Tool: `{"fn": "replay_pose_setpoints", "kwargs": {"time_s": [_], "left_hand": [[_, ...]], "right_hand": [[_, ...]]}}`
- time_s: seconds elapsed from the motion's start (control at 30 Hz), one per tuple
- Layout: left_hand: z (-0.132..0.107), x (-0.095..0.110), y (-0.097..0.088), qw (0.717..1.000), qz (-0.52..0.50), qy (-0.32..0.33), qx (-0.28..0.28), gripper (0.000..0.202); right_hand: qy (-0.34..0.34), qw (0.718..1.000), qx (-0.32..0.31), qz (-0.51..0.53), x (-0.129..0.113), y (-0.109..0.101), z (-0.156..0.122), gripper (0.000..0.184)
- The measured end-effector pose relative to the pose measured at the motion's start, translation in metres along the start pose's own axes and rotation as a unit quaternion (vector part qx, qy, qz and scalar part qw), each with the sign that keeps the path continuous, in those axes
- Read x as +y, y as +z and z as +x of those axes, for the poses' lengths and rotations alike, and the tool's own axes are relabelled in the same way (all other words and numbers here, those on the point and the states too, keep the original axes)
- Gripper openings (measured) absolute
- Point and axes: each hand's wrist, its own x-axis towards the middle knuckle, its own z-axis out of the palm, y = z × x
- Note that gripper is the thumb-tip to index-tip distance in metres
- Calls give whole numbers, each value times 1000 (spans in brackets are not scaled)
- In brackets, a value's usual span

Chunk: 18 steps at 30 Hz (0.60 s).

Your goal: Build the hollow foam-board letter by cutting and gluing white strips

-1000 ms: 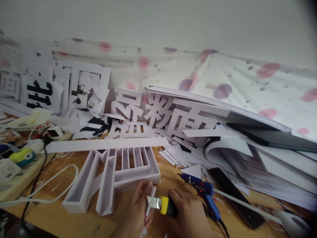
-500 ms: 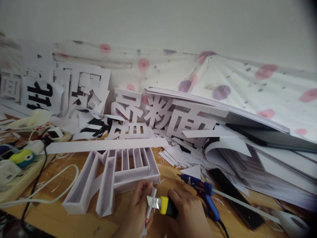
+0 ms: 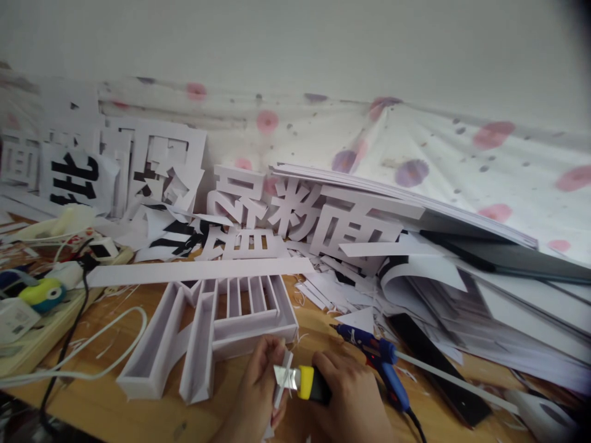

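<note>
My left hand (image 3: pixel 264 375) pinches a small white foam board strip (image 3: pixel 279 394) at the bottom centre. Closed around a black and yellow utility knife (image 3: pixel 306 383), my right hand (image 3: pixel 347 387) holds its broad blade across the strip. The blade touches or overlaps the strip; how deep it cuts I cannot tell. Just beyond my left hand lies a white foam letter with raised walls (image 3: pixel 221 332), its hollow side up. To the right of my right hand rests a blue hot glue gun (image 3: pixel 376 351) with a white glue stick in its back.
A long white strip (image 3: pixel 198 271) lies across the letter's far edge. Cut-out white characters (image 3: pixel 295 209) lean at the back. A black phone-like slab (image 3: pixel 438 366) and stacked sheets (image 3: pixel 517 307) lie right. A power strip (image 3: pixel 50 332) with cables stands left, and scraps litter the table (image 3: pixel 318 323).
Almost nothing differs. Both hands, the strip and the knife keep nearly the same place; the view has shifted very slightly.
</note>
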Motion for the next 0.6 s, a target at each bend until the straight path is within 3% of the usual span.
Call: {"fn": "replay_pose_setpoints", "kwargs": {"time_s": [0.6], "left_hand": [[-2,6,1,999,-17,-26,-40,54]], "right_hand": [[26,1000,-13,5,7,-5,2,16]]}}
